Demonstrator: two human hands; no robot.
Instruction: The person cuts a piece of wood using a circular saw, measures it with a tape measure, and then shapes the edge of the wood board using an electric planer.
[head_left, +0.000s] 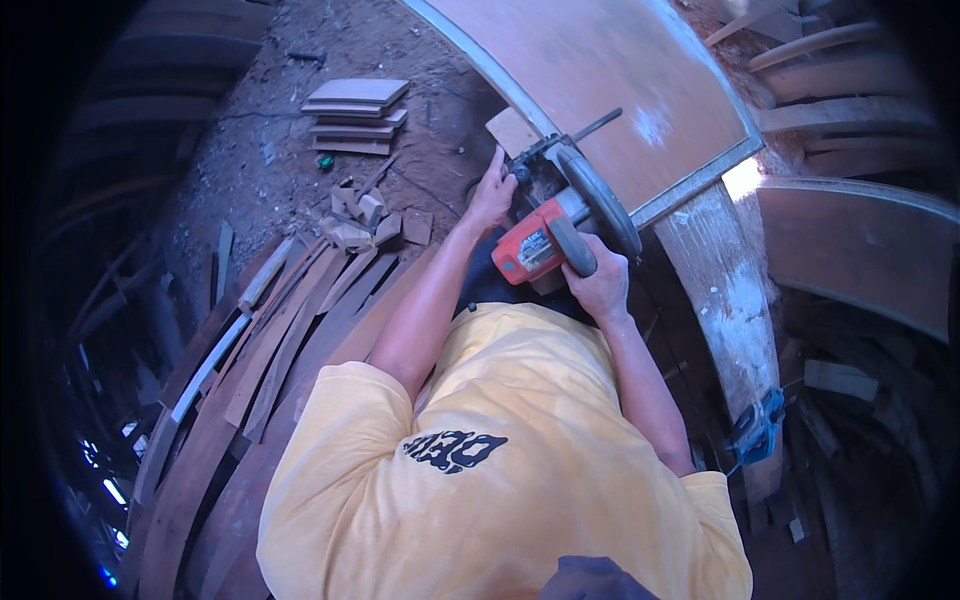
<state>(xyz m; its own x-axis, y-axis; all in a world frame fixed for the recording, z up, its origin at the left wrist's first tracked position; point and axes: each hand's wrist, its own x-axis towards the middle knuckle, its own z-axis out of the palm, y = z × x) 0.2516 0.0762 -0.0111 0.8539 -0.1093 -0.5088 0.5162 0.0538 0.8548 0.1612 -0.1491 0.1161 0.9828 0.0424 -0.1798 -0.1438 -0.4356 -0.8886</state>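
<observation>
Where visible, saw (532,243) in right hand (603,285)

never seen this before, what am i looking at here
This picture comes from a wide camera worn on the head, looking down, so edges bend. No robot here, only two bare hands. The right hand grips the handle of a red power saw; the left hand is at the saw's front, its hold unclear. The saw sits at the edge of a large brown panel. A stack of boards lies to the left, and a blue tool on a plank to the right.
</observation>
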